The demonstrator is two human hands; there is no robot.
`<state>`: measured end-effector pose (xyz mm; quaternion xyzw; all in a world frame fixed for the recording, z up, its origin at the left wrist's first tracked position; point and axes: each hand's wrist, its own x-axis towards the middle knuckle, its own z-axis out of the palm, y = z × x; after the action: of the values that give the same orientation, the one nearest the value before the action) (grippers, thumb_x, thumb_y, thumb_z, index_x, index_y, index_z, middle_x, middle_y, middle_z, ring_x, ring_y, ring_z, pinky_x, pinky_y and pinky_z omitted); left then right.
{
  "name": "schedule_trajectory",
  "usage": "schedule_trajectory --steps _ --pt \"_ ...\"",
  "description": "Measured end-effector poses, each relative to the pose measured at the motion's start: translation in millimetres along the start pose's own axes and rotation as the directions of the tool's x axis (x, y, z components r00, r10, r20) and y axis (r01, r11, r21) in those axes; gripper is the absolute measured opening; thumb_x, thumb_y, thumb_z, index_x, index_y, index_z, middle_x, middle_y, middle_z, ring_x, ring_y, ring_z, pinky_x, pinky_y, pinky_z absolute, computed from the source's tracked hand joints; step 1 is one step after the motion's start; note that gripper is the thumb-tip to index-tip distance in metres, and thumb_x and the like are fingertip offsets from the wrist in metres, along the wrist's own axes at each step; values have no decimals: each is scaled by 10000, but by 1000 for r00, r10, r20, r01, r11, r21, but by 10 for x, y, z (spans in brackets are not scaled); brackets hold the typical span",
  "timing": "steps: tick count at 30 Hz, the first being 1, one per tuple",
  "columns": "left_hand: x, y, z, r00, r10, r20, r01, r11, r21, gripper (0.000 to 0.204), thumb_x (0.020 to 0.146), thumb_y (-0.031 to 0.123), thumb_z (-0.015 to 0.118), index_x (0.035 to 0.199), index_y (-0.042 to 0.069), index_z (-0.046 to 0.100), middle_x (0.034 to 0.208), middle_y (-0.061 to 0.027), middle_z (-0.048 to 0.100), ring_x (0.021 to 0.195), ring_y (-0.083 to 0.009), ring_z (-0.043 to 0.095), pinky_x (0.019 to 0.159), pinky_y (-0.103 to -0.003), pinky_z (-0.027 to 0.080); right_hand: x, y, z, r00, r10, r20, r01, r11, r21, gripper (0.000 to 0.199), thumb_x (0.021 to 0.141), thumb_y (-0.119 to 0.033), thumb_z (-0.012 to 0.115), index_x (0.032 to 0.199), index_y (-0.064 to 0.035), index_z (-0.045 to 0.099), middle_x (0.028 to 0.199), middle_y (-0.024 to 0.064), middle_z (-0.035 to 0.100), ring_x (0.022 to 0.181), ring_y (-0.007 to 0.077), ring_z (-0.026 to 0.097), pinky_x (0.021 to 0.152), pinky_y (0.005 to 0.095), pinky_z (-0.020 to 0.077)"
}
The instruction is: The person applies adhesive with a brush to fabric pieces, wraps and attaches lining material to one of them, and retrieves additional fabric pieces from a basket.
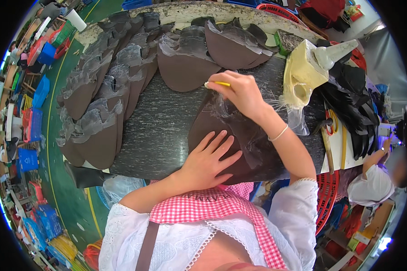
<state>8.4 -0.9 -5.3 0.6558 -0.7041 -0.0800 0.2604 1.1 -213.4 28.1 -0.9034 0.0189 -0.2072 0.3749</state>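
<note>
My left hand lies flat with its fingers spread on a dark brown curved sheet piece at the near edge of the table. Over the far part of that piece, my right hand is closed around a yellow-handled brush. The handle's pale end points left; the rest of it is hidden by the hand. Shiny, stringy glue smears the piece beneath. To the right stands a glue-crusted cream container with a pale spout-like part, and sticky strands hang by its opening.
Overlapping brown pieces with glossy edges cover the table's left side; more lie at the far side. Black strips and a hammer-like tool lie at right. A red basket stands below. Another person sits at far right.
</note>
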Motion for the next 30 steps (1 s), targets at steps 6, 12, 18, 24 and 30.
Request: schedule_trajectory --steps 6,12,18,24,30 --pt "17 13 -8 1000 -17 1 17 1000 11 666 625 278 784 1231 123 555 1329 -193 457 1292 -383 405 1076 -523 313 -417 -202 -180 964 -130 -233 177 964 196 97 766 -57 685 799 -17 603 758 75 642 591 187 619 570 288 498" --pt "87 27 -59 998 -58 -19 58 998 8 689 544 156 805 1179 73 551 1262 -182 497 1230 -364 475 1046 -474 377 -1115 -87 -813 809 47 -586 -39 999 27 100 825 -69 633 754 -32 573 634 38 575 519 90 515 493 243 401" --pt "96 -395 -307 585 -746 318 187 -258 -948 398 936 205 569 1273 13 477 1178 -147 605 1048 -229 615 902 -363 508 -1128 524 -1179 670 371 -643 -295 928 229 156 921 -158 602 905 -3 590 662 14 587 528 52 474 503 200 366" --pt "28 -545 -272 625 -707 331 71 -370 -926 354 945 146 544 1247 -24 472 1164 -171 606 1007 -245 641 901 -372 520 -764 -49 -419 950 -68 -304 178 920 350 117 897 -119 552 902 -4 577 857 100 647 745 120 583 678 260 471" --pt "157 -383 -629 488 -872 -35 107 100 -989 490 920 267 607 1280 -29 455 1216 -160 565 1046 -232 613 886 -355 508 -1007 213 -923 744 225 -629 -59 960 273 98 885 -64 547 799 -25 573 794 62 626 672 80 521 620 228 423"
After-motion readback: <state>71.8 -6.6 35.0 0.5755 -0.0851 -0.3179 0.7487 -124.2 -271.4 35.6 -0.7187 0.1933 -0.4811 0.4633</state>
